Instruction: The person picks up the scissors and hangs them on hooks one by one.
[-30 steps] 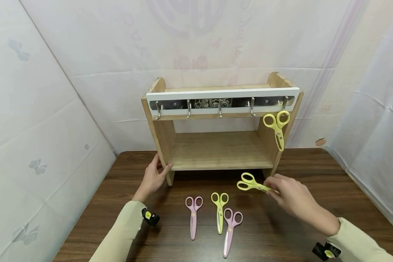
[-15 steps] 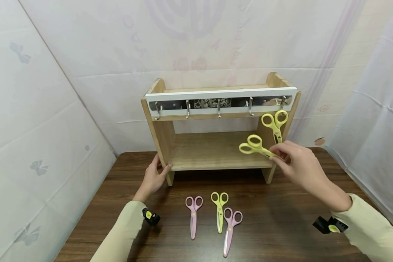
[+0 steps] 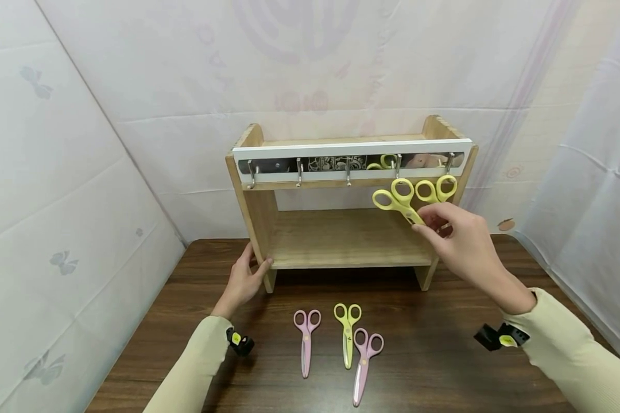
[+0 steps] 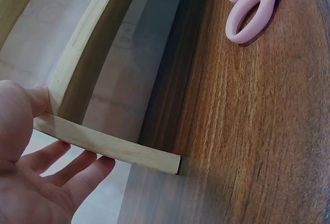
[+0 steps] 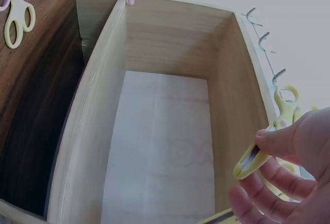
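Observation:
My right hand point(image 3: 462, 238) pinches yellow scissors point(image 3: 402, 198) by the blade end, handle loops up and to the left, just below the second hook from the right. In the right wrist view the thumb and fingers press on the blades of these yellow scissors point(image 5: 252, 157). Another yellow pair hangs by a loop from the rightmost hook point(image 3: 450, 163), its blades hidden behind my right hand. My left hand point(image 3: 241, 284) grips the left side panel of the wooden shelf point(image 3: 351, 235), thumb in front and fingers on the outer side, as the left wrist view shows with the panel point(image 4: 108, 144).
On the dark wooden table point(image 3: 434, 355) lie pink scissors point(image 3: 306, 344), yellow scissors point(image 3: 347, 338) and a second pink pair point(image 3: 363, 367). A white hook rail point(image 3: 351, 144) with several metal hooks runs along the shelf's front. Patterned cloth point(image 3: 160, 69) surrounds the table at the back and sides.
My right hand has lifted the yellow scissors from low beside the shelf's right foot up to the hook rail, tilting the loops upward. My left hand has stayed on the side panel.

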Motion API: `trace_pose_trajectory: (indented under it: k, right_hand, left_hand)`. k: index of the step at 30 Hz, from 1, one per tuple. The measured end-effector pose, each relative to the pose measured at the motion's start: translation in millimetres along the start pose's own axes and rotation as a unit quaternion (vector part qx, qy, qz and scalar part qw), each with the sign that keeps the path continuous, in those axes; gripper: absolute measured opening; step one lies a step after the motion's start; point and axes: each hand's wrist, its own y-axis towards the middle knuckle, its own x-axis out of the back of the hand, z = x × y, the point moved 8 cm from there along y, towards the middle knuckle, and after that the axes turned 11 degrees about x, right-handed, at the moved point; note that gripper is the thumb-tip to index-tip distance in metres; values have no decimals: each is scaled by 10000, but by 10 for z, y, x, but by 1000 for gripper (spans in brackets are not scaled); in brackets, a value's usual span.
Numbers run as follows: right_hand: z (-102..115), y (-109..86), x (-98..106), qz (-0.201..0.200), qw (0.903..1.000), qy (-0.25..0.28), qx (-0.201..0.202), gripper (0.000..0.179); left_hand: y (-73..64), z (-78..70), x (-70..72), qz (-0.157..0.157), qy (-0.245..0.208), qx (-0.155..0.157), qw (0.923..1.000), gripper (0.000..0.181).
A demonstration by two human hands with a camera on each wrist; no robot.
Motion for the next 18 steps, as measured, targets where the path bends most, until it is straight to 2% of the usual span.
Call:
trace_pose_trajectory:
  k: [8, 18]
  right_hand:
    - [-96, 6, -84, -36, 9997, 65, -245, 16]
    - [-125, -27, -181, -2, 9992, 83, -382, 14]
  left_hand:
    - [1, -7, -12, -55, -9, -140, 9999, 63]
    - [-8, -3, -1, -104, -8, -127, 9999, 61]
